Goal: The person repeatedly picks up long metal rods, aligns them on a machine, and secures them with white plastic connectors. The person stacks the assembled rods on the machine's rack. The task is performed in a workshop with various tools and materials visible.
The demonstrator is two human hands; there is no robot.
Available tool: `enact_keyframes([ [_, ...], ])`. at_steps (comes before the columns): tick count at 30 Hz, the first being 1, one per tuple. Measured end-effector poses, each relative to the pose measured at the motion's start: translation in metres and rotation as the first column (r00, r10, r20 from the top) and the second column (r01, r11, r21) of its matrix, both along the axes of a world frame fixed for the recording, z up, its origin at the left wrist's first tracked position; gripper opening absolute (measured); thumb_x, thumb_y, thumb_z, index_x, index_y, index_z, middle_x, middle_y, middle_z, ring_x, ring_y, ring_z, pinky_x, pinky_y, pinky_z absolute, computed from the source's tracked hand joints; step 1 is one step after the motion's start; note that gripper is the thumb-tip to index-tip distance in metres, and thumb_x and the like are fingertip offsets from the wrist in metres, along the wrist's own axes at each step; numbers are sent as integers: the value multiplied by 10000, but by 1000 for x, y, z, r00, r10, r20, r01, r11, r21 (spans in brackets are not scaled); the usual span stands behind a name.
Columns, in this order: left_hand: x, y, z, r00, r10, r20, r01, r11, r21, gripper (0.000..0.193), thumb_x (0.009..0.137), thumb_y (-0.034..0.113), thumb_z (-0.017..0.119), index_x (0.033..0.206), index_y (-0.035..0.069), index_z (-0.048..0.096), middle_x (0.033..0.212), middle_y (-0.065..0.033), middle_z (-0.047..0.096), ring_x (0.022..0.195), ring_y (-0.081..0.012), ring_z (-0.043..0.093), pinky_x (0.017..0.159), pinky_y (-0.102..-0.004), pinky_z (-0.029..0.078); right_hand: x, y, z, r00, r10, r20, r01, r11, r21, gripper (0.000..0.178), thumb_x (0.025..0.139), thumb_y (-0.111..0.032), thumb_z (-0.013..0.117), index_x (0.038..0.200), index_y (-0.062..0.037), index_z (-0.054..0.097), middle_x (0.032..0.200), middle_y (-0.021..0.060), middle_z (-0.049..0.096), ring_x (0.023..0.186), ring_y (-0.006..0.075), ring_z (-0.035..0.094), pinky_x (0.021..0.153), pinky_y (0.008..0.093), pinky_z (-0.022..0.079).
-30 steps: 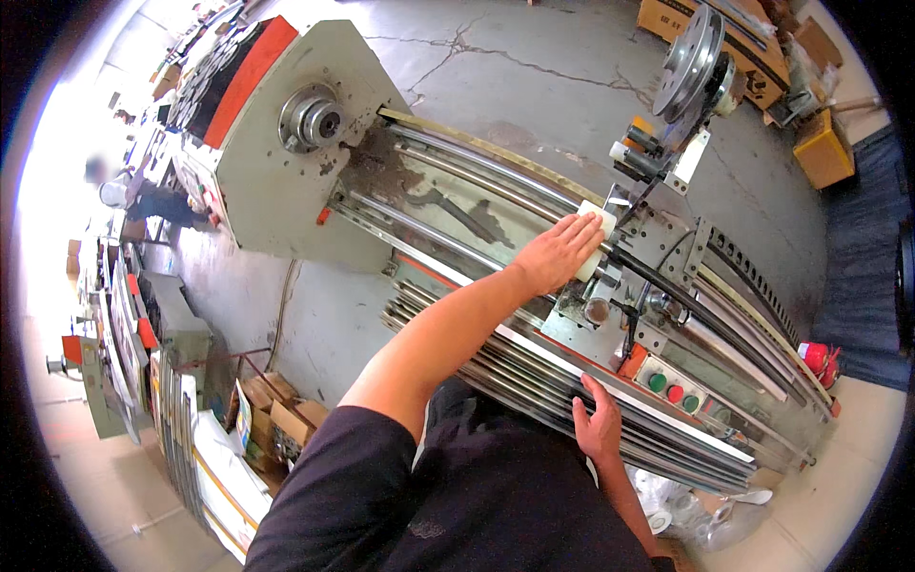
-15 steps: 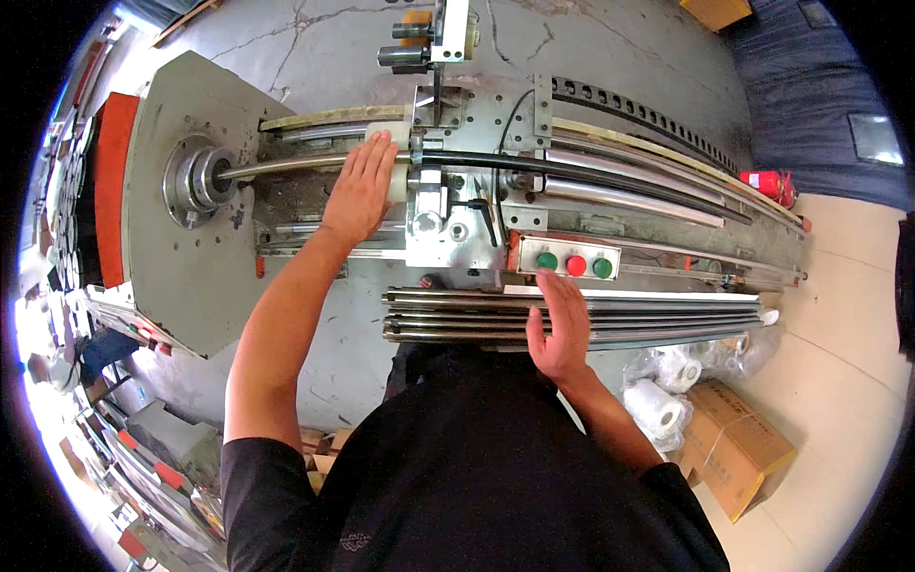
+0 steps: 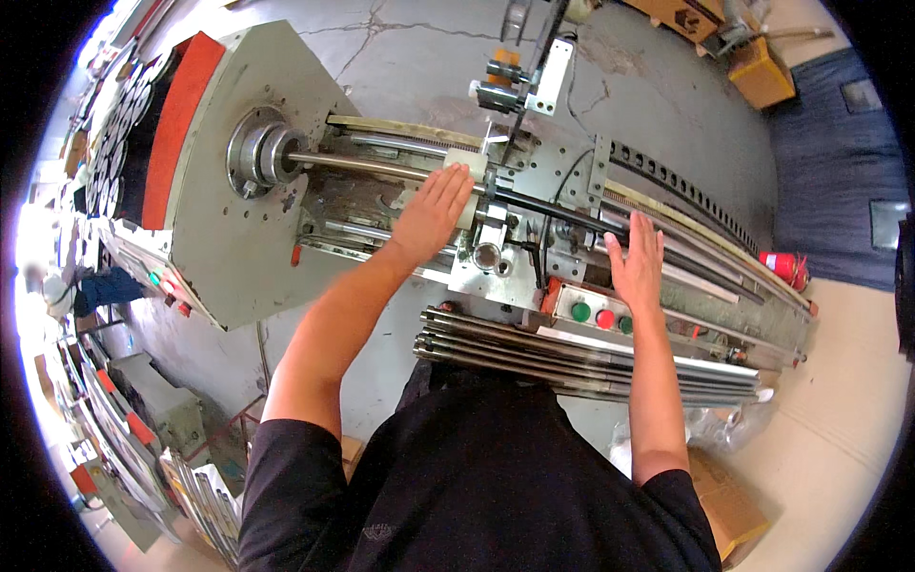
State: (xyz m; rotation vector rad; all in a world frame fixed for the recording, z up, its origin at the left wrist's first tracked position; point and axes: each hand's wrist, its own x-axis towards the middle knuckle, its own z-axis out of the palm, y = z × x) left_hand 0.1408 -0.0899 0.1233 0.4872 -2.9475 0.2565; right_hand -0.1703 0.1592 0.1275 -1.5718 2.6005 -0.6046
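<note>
A long metal rod (image 3: pixel 362 168) runs from the round chuck (image 3: pixel 276 157) on the grey headstock through a pale plastic block (image 3: pixel 465 162) on the steel carriage (image 3: pixel 498 278). My left hand (image 3: pixel 434 214) lies flat across the rod and block with its fingers stretched out. On the other side of the carriage, a black bar (image 3: pixel 558 209) continues along the bed. My right hand (image 3: pixel 637 265), fingers extended and thumb apart, is at that bar; whether it touches cannot be told. Below it sits a button box (image 3: pixel 556 297) with green and red buttons, partly covered by my right hand and wrist.
Several metal tubes (image 3: pixel 515 354) lie side by side between me and the machine. A cable carrier (image 3: pixel 681 191) follows the bed's far side. A red fire extinguisher (image 3: pixel 783 268) stands at the right end. Near my right elbow is a cardboard box (image 3: pixel 724 505).
My right hand has moved up and away from me, from beside the button box to the black bar. My left hand stays flat at the pale block. The view has turned.
</note>
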Motion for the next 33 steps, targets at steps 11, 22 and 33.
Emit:
enact_keyframes([
  [11,29,13,24,992,92,-88,-77,984,159,853,787,231,833,1502,13,421,1572,-170,438,1508,-312,358,1274,-454,237,6,-20,-15,995,69,-75,-66,997,36,640,1011,-471,582,1445,-6,516,1490,176,536,1437,354,435,1245,563,181],
  [22,41,-87,31,918,389,72,-396,905,155,245,753,177,803,928,84,659,937,-98,692,1008,-321,654,908,-455,483,32,-14,0,993,97,-62,-96,995,21,675,994,-391,638,1519,-24,426,1541,182,476,1447,380,409,1237,571,204],
  [33,85,-130,29,885,430,179,-456,879,142,241,751,235,794,897,86,673,918,-144,696,957,-354,662,879,-485,488,31,-18,-2,997,45,-60,-47,999,-24,585,986,-367,654,1455,-46,517,1467,158,560,1407,358,469,1229,561,234],
])
